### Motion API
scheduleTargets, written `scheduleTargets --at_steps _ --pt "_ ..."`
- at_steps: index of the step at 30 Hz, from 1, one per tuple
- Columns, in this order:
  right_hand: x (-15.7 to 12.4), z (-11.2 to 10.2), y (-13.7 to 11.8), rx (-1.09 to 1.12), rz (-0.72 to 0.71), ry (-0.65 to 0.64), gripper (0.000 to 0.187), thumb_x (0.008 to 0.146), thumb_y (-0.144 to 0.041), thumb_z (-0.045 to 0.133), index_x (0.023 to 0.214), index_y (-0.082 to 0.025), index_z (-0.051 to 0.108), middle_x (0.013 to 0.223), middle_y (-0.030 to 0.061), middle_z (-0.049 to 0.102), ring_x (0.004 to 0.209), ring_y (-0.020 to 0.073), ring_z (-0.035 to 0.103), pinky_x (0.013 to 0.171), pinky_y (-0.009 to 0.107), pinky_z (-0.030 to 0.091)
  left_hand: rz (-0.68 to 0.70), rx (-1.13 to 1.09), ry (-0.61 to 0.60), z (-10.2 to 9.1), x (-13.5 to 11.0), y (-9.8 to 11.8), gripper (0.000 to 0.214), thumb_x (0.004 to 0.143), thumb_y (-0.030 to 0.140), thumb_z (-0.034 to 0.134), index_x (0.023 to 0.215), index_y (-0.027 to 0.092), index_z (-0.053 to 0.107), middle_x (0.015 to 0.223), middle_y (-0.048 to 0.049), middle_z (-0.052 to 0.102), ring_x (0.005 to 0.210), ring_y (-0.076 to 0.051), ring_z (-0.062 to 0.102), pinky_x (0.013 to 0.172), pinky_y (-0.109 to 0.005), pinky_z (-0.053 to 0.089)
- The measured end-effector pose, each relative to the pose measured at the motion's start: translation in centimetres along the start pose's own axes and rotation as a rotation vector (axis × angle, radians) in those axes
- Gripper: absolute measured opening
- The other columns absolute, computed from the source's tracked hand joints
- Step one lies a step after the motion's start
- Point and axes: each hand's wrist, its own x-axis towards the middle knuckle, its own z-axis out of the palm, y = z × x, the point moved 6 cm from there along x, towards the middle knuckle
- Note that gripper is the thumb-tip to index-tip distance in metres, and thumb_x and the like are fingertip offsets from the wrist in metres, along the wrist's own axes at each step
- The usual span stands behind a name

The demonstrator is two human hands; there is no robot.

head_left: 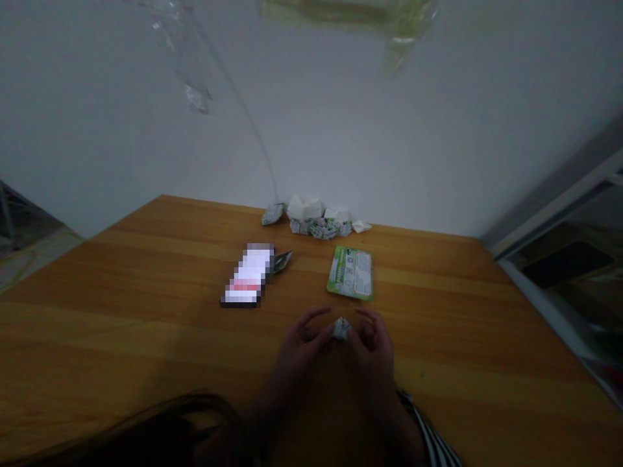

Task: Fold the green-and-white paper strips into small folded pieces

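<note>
In the head view, the left hand [299, 344] and the right hand [377, 347] come up from the bottom of the frame and meet just right of its lower middle, both closed at the thumbs on one small crumpled printed piece [341, 329] — the left on its left edge, the right on its right edge — with the index fingers curved beyond it and their tips apart. A striped sleeve [431, 434] shows at the lower right of the hands, and dark strands [170, 418] cross the lower left. Above the hands, right of centre, a green and white printed packet [351, 272] lies flat on the wooden table [126, 311]. Left of centre lies a phone [248, 275], its screen blurred into blocks, with a small dark wrapper [282, 261] at its right side. Near the middle of the frame, by the wall [365, 130], sit white crumpled tissue [305, 207] and crumpled printed paper [321, 227]. Yellowish tape [350, 13] sticks at the top — clear plastic [195, 94] hangs at the upper left.
</note>
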Motion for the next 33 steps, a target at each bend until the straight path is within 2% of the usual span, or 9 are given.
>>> scheduleTargets --at_steps 3,5,9,13,17,22,27,31,33 --pt "0.7 0.1 0.1 -0.043 0.016 -0.137 0.034 0.076 -0.033 0.070 0.104 -0.019 0.058 0.060 -0.0063 0.047 0.053 0.0115 0.046 0.048 0.022 0.039 0.124 0.193 -0.056 0.1 0.0 0.9 0.038 0.079 0.037 0.066 0.113 0.019 0.067 0.099 -0.0070 0.076 0.091 -0.023 0.069 0.083 -0.035 0.052" --pt "1.0 0.3 0.1 -0.041 0.016 -0.217 0.033 0.076 -0.035 0.069 0.103 -0.019 0.059 0.060 -0.0070 0.044 0.052 0.0108 0.044 0.048 0.021 0.037 0.243 0.371 -0.067 0.1 -0.2 1.7 0.029 0.081 0.032 0.063 0.108 0.022 0.071 0.102 -0.0057 0.074 0.092 -0.022 0.067 0.084 -0.033 0.050" --pt "1.0 0.7 0.0 -0.024 -0.001 -0.266 0.032 0.078 -0.036 0.068 0.105 -0.021 0.059 0.066 -0.0054 0.048 0.058 0.0119 0.049 0.054 0.022 0.042 0.381 0.647 -0.136 0.7 -0.6 2.5 0.022 0.084 0.023 0.057 0.096 0.023 0.075 0.084 -0.0045 0.072 0.076 -0.019 0.064 0.071 -0.026 0.047" --pt "0.8 0.8 0.2 -0.100 -0.019 -0.273 0.029 0.082 -0.036 0.065 0.106 -0.021 0.063 0.075 -0.0011 0.058 0.068 0.0148 0.057 0.064 0.026 0.049 0.359 0.611 -0.207 1.2 -0.8 1.9 0.026 0.089 0.030 0.051 0.085 0.020 0.075 0.077 -0.0039 0.069 0.072 -0.018 0.061 0.067 -0.025 0.045" --pt "0.9 0.3 0.3 -0.201 -0.069 -0.244 0.026 0.084 -0.037 0.062 0.104 -0.020 0.067 0.094 0.0059 0.067 0.087 0.0210 0.064 0.079 0.033 0.052 0.324 0.493 -0.215 1.4 -0.7 1.4 0.029 0.091 0.034 0.049 0.096 0.019 0.072 0.089 -0.0047 0.069 0.083 -0.019 0.062 0.076 -0.027 0.047" --pt "0.7 0.6 -0.1 -0.340 -0.174 -0.288 0.025 0.087 -0.031 0.060 0.109 -0.022 0.067 0.105 0.0077 0.069 0.098 0.0234 0.064 0.089 0.038 0.050 0.343 0.543 -0.193 1.4 -0.5 1.4 0.029 0.084 0.021 0.053 0.109 0.020 0.067 0.102 -0.0068 0.067 0.093 -0.020 0.062 0.085 -0.030 0.048" --pt "-0.1 1.5 -0.4 -0.537 -0.301 -0.358 0.033 0.089 -0.025 0.056 0.121 -0.025 0.065 0.105 0.0090 0.069 0.096 0.0242 0.064 0.086 0.038 0.052 0.352 0.759 -0.138 0.9 -0.3 0.6 0.031 0.075 0.011 0.054 0.104 0.017 0.063 0.100 -0.0095 0.066 0.090 -0.023 0.061 0.083 -0.034 0.048" --pt "-0.6 1.9 -0.4 -0.632 -0.338 -0.360 0.042 0.088 -0.019 0.052 0.128 -0.026 0.060 0.109 0.0103 0.069 0.097 0.0264 0.064 0.086 0.042 0.052 0.319 0.756 -0.058 0.5 -0.6 0.5 0.025 0.084 0.015 0.047 0.105 0.019 0.060 0.099 -0.0092 0.068 0.089 -0.023 0.063 0.082 -0.034 0.047" --pt "-0.7 1.7 -0.5 -0.605 -0.335 -0.316 0.042 0.085 -0.016 0.054 0.125 -0.027 0.063 0.103 0.0086 0.071 0.091 0.0253 0.066 0.080 0.040 0.054 0.307 0.680 -0.043 0.6 -0.8 0.8 0.021 0.088 0.018 0.043 0.099 0.020 0.061 0.094 -0.0076 0.069 0.085 -0.022 0.063 0.079 -0.033 0.048"
